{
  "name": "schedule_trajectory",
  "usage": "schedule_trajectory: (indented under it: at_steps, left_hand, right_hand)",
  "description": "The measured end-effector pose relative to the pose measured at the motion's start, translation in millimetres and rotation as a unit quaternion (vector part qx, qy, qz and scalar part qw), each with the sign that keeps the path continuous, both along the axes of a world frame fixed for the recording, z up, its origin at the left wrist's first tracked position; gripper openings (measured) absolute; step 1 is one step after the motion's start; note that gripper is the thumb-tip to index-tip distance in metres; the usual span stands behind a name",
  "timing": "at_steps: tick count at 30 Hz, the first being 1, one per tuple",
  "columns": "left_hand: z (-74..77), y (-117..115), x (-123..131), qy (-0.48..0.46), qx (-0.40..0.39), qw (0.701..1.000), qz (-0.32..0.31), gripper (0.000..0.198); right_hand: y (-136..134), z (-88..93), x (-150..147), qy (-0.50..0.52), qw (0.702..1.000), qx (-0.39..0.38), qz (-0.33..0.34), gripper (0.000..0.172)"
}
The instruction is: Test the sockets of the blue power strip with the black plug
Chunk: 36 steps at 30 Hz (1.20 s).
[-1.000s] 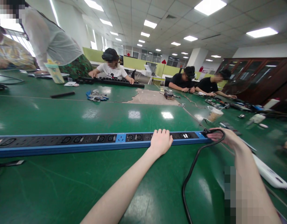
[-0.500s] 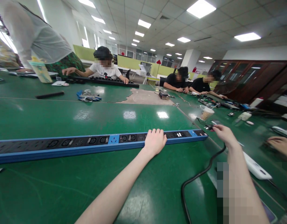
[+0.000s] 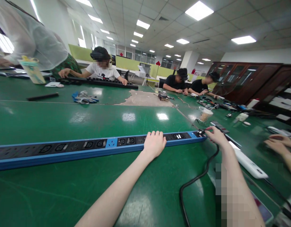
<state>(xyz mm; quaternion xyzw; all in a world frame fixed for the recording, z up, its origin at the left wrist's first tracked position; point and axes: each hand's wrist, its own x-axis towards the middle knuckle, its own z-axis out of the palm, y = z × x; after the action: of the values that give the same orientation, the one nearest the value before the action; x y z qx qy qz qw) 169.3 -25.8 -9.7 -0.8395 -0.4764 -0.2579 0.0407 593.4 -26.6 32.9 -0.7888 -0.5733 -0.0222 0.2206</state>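
Observation:
A long blue and black power strip (image 3: 72, 148) lies across the green table (image 3: 88, 119). My left hand (image 3: 154, 144) rests on top of the strip near its right end, fingers curled over the far edge. At the strip's right tip, my right hand (image 3: 216, 136) pinches the end of a black cable (image 3: 195, 181). That cable loops back along the table toward me.
A white power strip (image 3: 248, 164) lies right of my right arm. Another person's hands (image 3: 278, 143) work at the far right. Several people sit along the far edge with another black strip (image 3: 105, 83), gloves (image 3: 84, 97), a cup (image 3: 204, 114) and small parts.
My right hand lifted the cable end away from the strip's tip, then brought it back down to the tip. The view has shifted right. My left hand stayed on the strip.

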Motion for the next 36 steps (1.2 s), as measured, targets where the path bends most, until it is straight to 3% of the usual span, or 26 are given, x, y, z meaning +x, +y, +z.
schedule_trajectory:
  at_steps: [7,12,18,22,24,26,30,33,36]
  left_hand:
    - [-3.1,1.5,0.6,-0.006,0.011,1.000,-0.003,0.036]
    - [-1.0,0.6,0.4,-0.007,0.004,1.000,-0.005,0.035]
    - [0.5,0.0,-0.2,-0.008,-0.005,1.000,-0.005,0.034]
    - [-1.6,1.7,0.2,-0.009,-0.002,1.000,-0.004,0.035]
    - [-2.8,2.5,0.3,-0.009,0.002,1.000,-0.004,0.036]
    - [-3.7,2.9,0.3,-0.010,0.006,1.000,-0.005,0.037]
    - [-4.6,3.3,0.4,-0.010,0.009,1.000,-0.007,0.037]
    - [-4.7,3.7,0.8,-0.013,0.013,1.000,-0.008,0.037]
    - [-4.9,3.8,1.0,-0.014,0.015,1.000,-0.007,0.037]
  right_hand:
    - [-4.8,30.6,-38.4,0.253,0.967,-0.012,0.038,0.051]
    - [-5.6,49.5,-56.7,0.341,0.936,0.064,0.060,0.043]
    - [-1.2,44.0,-47.7,0.423,0.906,-0.006,0.032,0.035]
    - [-0.6,34.1,-32.6,0.465,0.881,-0.028,0.081,0.035]
    - [-1.4,30.4,-24.9,0.440,0.891,-0.022,0.109,0.037]
    - [-1.7,28.5,-16.8,0.371,0.922,-0.015,0.112,0.037]
    - [-0.9,29.2,-0.2,0.076,0.996,0.015,0.047,0.045]
    - [-1.0,29.6,6.6,-0.079,0.997,0.019,-0.019,0.053]
    - [-1.3,27.5,1.4,-0.111,0.991,0.004,-0.070,0.059]
